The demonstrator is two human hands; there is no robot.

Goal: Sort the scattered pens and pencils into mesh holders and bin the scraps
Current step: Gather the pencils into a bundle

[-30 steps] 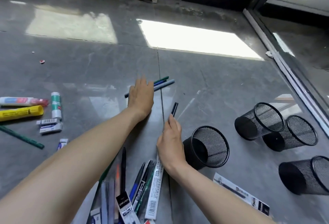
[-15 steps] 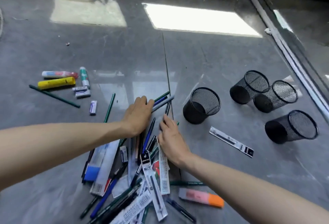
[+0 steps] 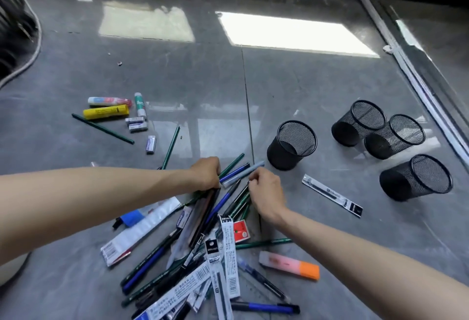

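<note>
- Head camera, looking down at a grey tiled floor [image 3: 317, 86]: we see both bare hands at the top edge of the pile of pens and pencils [image 3: 177, 251].
- Our left hand [image 3: 206, 171] has its fingers curled down round the near ends of a bundle [image 3: 236, 171] of three: a green pencil, a blue pen and a grey pen, which fan out up and to the right from the fist.
- Our right hand [image 3: 266, 192], just beside the bundle's far end, has its fingers curled, with thumb and forefinger pinching the upper tip of a dark pencil [image 3: 241, 199] that runs down into the pile.
- Nearest mesh holder [image 3: 291, 145] stands just up and to the right of the right hand, mouth open; three more mesh holders [image 3: 394, 136] sit farther right, two of them touching.
- A boxed refill [image 3: 332, 195] lies between the right hand and the holders.
- An orange-capped highlighter [image 3: 289, 265] lies beneath the right forearm.
- A yellow glue stick [image 3: 106, 111], tubes and small erasers lie well apart at upper left.
- The left fist hides how the bundle's ends sit in it, the packets cover much of the pile, the bottom edge cuts it off, and the packet print is too small for us to read.
</note>
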